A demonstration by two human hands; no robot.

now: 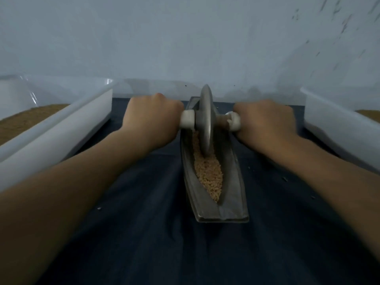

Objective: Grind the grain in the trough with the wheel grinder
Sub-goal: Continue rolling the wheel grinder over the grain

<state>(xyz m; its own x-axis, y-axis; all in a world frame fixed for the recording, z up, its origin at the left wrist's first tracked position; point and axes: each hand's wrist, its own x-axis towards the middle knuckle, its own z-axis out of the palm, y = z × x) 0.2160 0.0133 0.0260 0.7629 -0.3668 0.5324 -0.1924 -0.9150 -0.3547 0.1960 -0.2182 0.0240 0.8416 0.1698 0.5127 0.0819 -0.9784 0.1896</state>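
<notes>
Dark blue cloth [144,233], faintly creased, carries everything. Grey metal trough [232,182] lies lengthwise, right of centre. Flanking it, well apart: left tub [61,124] and right tub [339,128], both white. Few pale specks [99,208] scattered on cloth.

Both forearms stretched forward, left grip [153,118] and right grip [265,120] knuckles up, fisted on wheel grinder [205,118] handles

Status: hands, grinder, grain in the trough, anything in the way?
Left hand and right hand each grip a handle of the wheel grinder. Wheel stands in the trough, on the grain, far half. Left bin and right bin stand apart from the trough.
</notes>
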